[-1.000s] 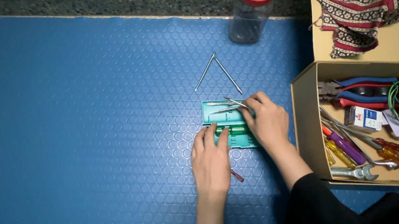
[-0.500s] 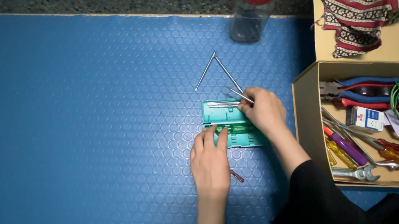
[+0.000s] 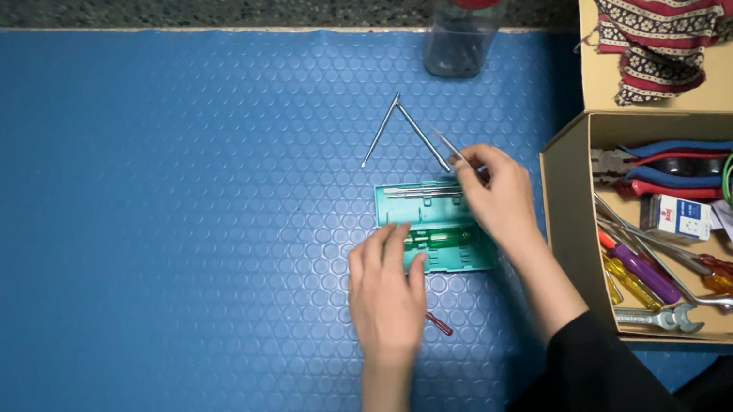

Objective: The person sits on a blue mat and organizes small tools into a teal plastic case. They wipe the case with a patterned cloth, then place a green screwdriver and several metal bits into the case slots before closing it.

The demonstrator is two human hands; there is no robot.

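The right hand point(image 3: 500, 196) pinches a thin metal rod point(image 3: 454, 149) in its fingers, its long axis pointing up-left, above the green case point(image 3: 436, 224) on the blue mat point(image 3: 144, 222). The left hand point(image 3: 387, 293), fingers released, rests flat on the case.

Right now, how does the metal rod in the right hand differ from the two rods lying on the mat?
The held rod is pinched in the right hand and sticks out past the top edge of the green case; the two loose rods lie free on the blue mat. The held rod is alone; the loose rods meet at one end in an inverted V. All are thin, straight and silver.
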